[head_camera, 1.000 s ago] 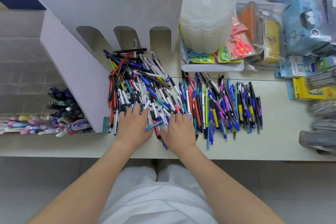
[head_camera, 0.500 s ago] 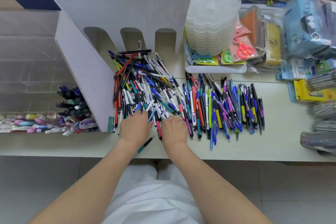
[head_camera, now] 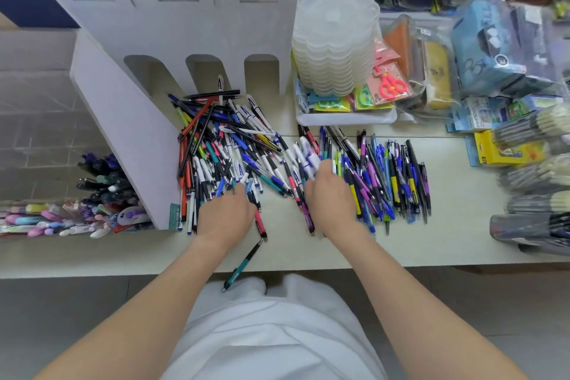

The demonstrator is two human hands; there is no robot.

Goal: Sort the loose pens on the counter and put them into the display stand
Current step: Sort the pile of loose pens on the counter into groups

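1. The right hand (head_camera: 331, 197) is now lying farther right than before, parting from the left hand (head_camera: 226, 213) and baring a strip of table (head_camera: 447, 241) between them.
2. The display stand (head_camera: 172, 28) is standing at the table's back left, the frame cutting off its top.
3. The loose pens (head_camera: 222, 148) are lying heaped before the stand, with a sorted row (head_camera: 391, 179) to their right.
4. The left hand is pressing flat, fingers straight, on the heap's near edge.
5. The right hand is curling round white pens (head_camera: 308, 160); blur is smearing its fingertips.
6. A teal pen (head_camera: 243, 265) is overhanging the table's front edge.
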